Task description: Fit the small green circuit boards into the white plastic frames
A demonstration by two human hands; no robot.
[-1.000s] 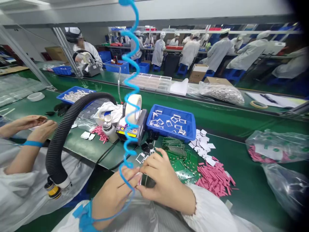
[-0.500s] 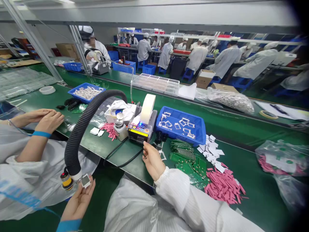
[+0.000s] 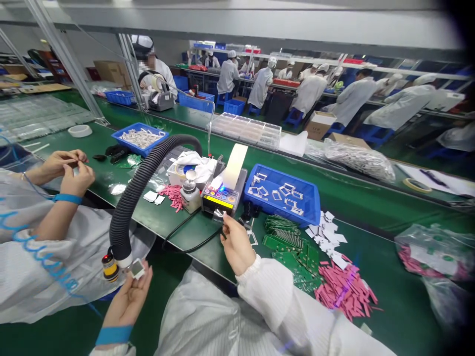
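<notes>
My left hand [image 3: 128,299], with a blue wristband, holds a small display module [image 3: 137,269] with a white frame and grey face. It is close beside the white nozzle [image 3: 123,262] of a black corrugated hose [image 3: 138,195] and a yellow-and-black cylinder [image 3: 110,268]. My right hand [image 3: 238,246] pinches a short strip of clear tape [image 3: 218,215] at the front of an automatic tape dispenser [image 3: 222,198]. A wide pale tape roll [image 3: 236,163] stands upright in the dispenser.
Right of the dispenser are a blue tray [image 3: 315,198] of white frames, green circuit boards [image 3: 293,252], white pieces [image 3: 328,235] and pink strips [image 3: 345,289]. A pump bottle [image 3: 190,195] stands left of it. A co-worker's hands [image 3: 76,175] work at the left.
A clear strip now shows at the dispenser's front between my right fingertips. My left hand still holds the module by the nozzle. The view has shifted slightly; the co-worker's hands have shifted.
</notes>
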